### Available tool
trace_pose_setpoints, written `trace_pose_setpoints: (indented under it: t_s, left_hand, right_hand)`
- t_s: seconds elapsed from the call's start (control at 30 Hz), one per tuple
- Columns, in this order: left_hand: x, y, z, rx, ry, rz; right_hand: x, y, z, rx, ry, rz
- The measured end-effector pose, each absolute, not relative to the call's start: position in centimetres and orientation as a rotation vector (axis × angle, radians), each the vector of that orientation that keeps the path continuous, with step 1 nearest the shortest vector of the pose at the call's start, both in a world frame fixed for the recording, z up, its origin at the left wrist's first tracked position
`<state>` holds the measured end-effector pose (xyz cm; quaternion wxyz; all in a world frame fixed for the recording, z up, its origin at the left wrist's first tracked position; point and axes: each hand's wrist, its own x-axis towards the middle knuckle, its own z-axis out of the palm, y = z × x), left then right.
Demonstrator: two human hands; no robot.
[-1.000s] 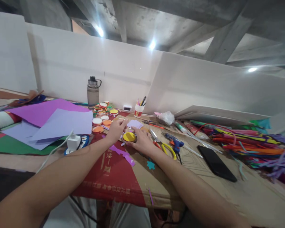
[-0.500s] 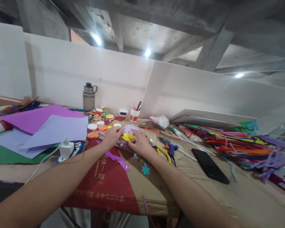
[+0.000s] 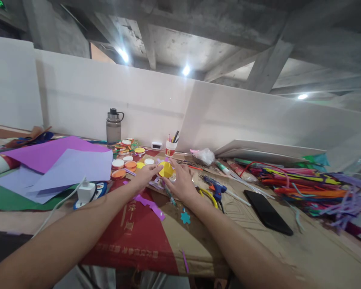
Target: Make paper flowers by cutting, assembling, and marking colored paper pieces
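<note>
A round yellow paper disc (image 3: 165,170) is held tilted between my two hands, a little above the cardboard. My left hand (image 3: 146,178) has its fingers closed on the disc's left edge. On the other side, the fingers of my right hand (image 3: 183,182) curl around the right edge, and the thumb lies low against it. Pale purple paper scraps (image 3: 156,183) lie beneath the hands. Beside my left hand are white round discs (image 3: 149,161) and orange ones (image 3: 118,174). A teal flower-shaped cutout (image 3: 185,217) rests below my right hand.
To the right lie yellow-handled pliers (image 3: 209,195), a blue glue gun (image 3: 218,190), a black phone (image 3: 267,212) and heaped coloured pipe cleaners (image 3: 313,184). Purple sheets (image 3: 75,168) and a white plug (image 3: 86,192) are at left. Behind stand a water bottle (image 3: 113,128) and a pen cup (image 3: 170,147).
The yellow disc has been lifted and tilted up, turning its face more toward me. My right hand's fingers have risen along its edge. The camera view has shifted slightly.
</note>
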<state>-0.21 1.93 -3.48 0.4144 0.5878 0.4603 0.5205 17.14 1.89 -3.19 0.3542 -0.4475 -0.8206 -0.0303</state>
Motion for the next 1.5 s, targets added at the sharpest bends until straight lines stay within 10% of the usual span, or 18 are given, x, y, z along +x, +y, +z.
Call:
trace_pose_setpoints:
  t_s: [1.1, 1.5]
  left_hand:
    - [-0.5, 2.6, -2.6, 0.894, 1.026, 1.752]
    - [-0.2, 1.9, -2.3, 0.918, 1.057, 1.668]
  right_hand:
    - [18.6, 4.9, -4.4, -1.462, -2.333, 0.061]
    - [19.9, 5.0, -2.4, -1.164, -1.813, 0.626]
